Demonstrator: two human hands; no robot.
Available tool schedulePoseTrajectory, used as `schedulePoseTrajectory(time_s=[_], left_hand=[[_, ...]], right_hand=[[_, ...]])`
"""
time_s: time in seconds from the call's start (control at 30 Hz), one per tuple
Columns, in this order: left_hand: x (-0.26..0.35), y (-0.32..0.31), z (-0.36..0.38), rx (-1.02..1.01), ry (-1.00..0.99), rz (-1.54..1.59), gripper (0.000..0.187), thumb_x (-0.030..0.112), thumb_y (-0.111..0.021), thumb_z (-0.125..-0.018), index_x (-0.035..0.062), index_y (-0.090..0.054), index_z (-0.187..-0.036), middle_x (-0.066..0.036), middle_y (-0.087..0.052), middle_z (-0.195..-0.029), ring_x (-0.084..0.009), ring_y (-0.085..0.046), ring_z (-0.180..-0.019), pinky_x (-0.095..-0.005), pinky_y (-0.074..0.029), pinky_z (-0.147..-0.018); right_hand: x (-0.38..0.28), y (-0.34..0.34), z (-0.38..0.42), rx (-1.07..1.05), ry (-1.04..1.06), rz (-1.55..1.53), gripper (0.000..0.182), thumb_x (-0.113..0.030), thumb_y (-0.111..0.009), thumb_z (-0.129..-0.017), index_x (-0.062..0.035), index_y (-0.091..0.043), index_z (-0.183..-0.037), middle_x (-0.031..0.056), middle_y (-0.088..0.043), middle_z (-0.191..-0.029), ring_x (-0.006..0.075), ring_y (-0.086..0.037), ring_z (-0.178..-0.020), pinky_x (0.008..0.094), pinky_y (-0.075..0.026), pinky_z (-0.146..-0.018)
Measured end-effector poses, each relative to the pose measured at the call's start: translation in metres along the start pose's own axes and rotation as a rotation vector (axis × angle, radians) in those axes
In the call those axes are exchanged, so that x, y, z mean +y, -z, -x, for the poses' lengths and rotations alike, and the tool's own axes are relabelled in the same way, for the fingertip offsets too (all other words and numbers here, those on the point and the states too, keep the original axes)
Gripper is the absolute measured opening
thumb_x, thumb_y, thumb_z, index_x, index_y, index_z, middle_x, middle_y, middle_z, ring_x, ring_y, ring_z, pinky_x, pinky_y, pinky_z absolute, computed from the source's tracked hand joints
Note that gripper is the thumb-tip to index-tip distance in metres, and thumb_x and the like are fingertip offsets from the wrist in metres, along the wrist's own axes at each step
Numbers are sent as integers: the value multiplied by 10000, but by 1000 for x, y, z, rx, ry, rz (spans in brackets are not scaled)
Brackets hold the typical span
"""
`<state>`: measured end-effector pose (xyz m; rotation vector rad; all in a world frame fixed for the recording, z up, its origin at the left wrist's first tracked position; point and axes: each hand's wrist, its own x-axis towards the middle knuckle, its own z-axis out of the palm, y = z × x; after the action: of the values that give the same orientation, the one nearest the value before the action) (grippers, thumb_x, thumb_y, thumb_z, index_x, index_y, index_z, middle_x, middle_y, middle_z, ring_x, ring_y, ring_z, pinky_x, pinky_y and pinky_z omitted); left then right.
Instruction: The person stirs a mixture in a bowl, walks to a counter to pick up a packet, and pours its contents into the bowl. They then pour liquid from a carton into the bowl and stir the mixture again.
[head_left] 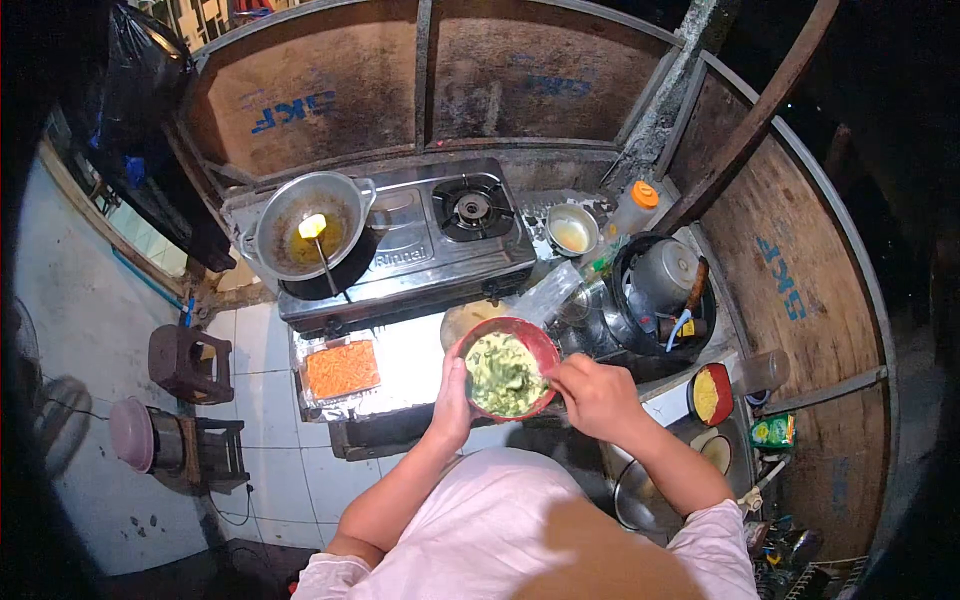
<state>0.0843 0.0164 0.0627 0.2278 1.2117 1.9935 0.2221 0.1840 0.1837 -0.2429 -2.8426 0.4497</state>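
Observation:
A red bowl (541,350) is held in front of my body, tilted so that its inside faces up toward me. In it lies a wet mix of pale yellow and green pieces (498,372), partly blurred. My left hand (453,405) grips the bowl's left side, thumb along the rim. At the right rim, my right hand (600,397) is closed in a pinch. Whatever its fingers hold is hidden behind them. Just behind the bowl, a round pale board or lid (466,322) shows in part.
A two-burner stove (405,262) carries a wok (268,243) with oil and a long-handled turner (322,262). Orange shreds (342,369) fill a tray at left. To the right are a small pot (572,230), an orange-capped bottle (632,208) and a black basin (640,345) of cookware.

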Motion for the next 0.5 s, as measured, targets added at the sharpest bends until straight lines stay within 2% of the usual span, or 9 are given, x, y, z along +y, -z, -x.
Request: schedulePoseTrajectory(time_s=[0.03, 0.07, 0.13, 0.17, 0.23, 0.37, 0.43, 0.5], left_hand=[[0, 2, 0, -15, 22, 32, 567, 496, -305, -1091, 176, -288, -1558, -119, -373, -1516, -289, -469, -1351, -431, -635, -830], [1, 2, 0, -13, 20, 33, 567, 496, -305, -1091, 176, -288, -1558, -119, -373, -1516, -289, -469, -1351, -431, -635, -830], [3, 2, 2, -12, -2, 23, 558, 463, -291, -1102, 124, -318, -1545, -127, -406, -1499, -265, -448, -1369, -418, -553, -995], [1, 5, 0, -8, -4, 24, 558, 463, -291, -1102, 124, -318, -1545, -127, -406, -1499, -265, -448, -1369, -418, -553, -995], [-2, 8, -4, -60, -121, -62, 592, 449, -332, -1100, 87, -272, -1564, -147, -431, -1497, -239, -473, -1362, -389, -425, -1127], [3, 2, -1, -68, -180, -199, 587, 429, -311, -1104, 41, -298, -1544, -154, -431, -1495, -237, -438, -1383, -382, -369, -1162], [2, 0, -2, -51, -192, -181, 583, 421, -292, -1106, 21, -320, -1529, -153, -429, -1492, -230, -411, -1392, -376, -322, -1184], [11, -5, 3, -43, -201, -253, 585, 423, -287, -1106, 19, -321, -1528, -152, -429, -1491, -230, -409, -1392, -373, -316, -1185]], right_hand=[[2, 4, 3, 18, 114, 30, 241, -19, -706, -765, -112, -726, -986, 41, -686, -912, 273, -701, -798, 386, -567, -674], [2, 12, 4, 17, 117, 30, 241, -19, -706, -765, -112, -726, -986, 41, -686, -912, 273, -701, -798, 386, -567, -674], [2, 27, 7, 11, 283, 114, 300, -96, -683, -747, -123, -716, -1044, 29, -678, -933, 216, -683, -772, 364, -552, -664], [2, 32, 8, 9, 287, 112, 300, -96, -683, -747, -123, -716, -1044, 29, -678, -933, 216, -683, -772, 364, -552, -664], [2, 39, 11, -67, 331, 180, 313, -116, -683, -736, -129, -713, -1047, 16, -669, -904, 193, -664, -762, 337, -532, -646], [0, 28, 2, -60, 283, 320, 260, -139, -669, -748, -122, -712, -1004, 7, -635, -846, 185, -657, -749, 335, -522, -632], [-4, 40, -8, 54, 215, 357, 183, -156, -653, -768, -118, -695, -943, 5, -590, -792, 177, -646, -738, 334, -507, -625], [-5, 39, -18, 98, 223, 401, 153, -156, -648, -769, -121, -684, -914, 4, -579, -779, 175, -638, -726, 333, -498, -618]])
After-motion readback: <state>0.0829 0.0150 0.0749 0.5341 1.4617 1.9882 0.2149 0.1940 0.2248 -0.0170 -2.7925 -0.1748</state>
